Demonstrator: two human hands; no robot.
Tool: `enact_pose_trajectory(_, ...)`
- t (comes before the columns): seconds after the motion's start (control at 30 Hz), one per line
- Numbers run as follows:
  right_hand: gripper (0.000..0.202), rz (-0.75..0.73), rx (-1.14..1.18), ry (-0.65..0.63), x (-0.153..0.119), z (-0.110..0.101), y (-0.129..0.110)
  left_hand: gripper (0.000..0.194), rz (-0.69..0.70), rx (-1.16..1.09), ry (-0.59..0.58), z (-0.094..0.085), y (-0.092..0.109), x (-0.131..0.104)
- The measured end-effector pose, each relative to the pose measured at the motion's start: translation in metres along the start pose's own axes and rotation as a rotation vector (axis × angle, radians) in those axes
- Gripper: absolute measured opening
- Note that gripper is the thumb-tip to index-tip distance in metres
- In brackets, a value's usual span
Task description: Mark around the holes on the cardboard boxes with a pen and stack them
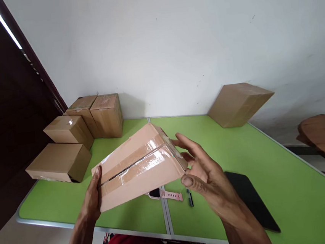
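A taped cardboard box (134, 159) is held tilted above the green table, its right end raised. My left hand (93, 195) grips the box's left end, thumb on the top face and the other fingers hidden behind it. At the right end, my right hand (204, 171) has its fingers spread, with the thumb by the lower corner; whether it touches the cardboard is hard to tell. Beneath the box lies a pink-strapped smartwatch (172, 195), partly covered. A small dark object (190, 198) lies just right of the strap. Under my right forearm is a black tablet (252, 199), partly hidden.
Several cardboard boxes (58, 160) stand at the table's left and back left. Another cardboard box (238, 105) sits at the back right against the wall. The green table (295, 186) has a seam down its middle. A round wooden stool (322, 137) stands beyond its right edge.
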State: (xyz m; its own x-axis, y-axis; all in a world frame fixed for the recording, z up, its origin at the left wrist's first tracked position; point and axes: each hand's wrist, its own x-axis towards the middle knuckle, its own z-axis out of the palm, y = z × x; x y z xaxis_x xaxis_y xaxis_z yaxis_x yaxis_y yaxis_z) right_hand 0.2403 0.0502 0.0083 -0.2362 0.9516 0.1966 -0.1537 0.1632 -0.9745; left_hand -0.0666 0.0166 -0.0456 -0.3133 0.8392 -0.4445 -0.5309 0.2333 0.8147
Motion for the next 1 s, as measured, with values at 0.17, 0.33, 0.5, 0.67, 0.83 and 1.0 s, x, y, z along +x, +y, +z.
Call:
enact_pose_trajectory(0.17, 0.112, 0.105, -0.122, -0.02, -0.007, -0.009, -0.004, 0.05, -0.017, 0.051, 0.058, 0.006, 0.008, -0.004)
enact_pose_trajectory(0.33, 0.1, 0.175, -0.083, -0.006, -0.012, -0.008, 0.001, 0.046, 0.075, 0.068, 0.085, -0.003, 0.013, -0.005)
enact_pose_trajectory(0.5, 0.066, 0.21, 0.144, 0.117, -0.016, -0.006, 0.03, 0.098, 0.296, 0.104, -0.08, -0.013, 0.022, -0.026)
enact_pose_trajectory(0.67, 0.051, 0.349, 0.391, 0.299, -0.02, -0.001, 0.052, 0.126, 0.546, 0.381, -0.451, -0.003, 0.034, -0.05)
enact_pose_trajectory(0.83, 0.046, 0.418, 0.467, 0.345, -0.021, -0.005, 0.058, 0.122, 0.719, 0.519, -0.505, 0.012, 0.032, -0.049)
enact_pose_trajectory(1.0, 0.039, 0.42, 0.519, 0.375, -0.013, 0.0, 0.072, 0.135, 0.848, 0.505, -0.495, 0.028, 0.022, -0.057)
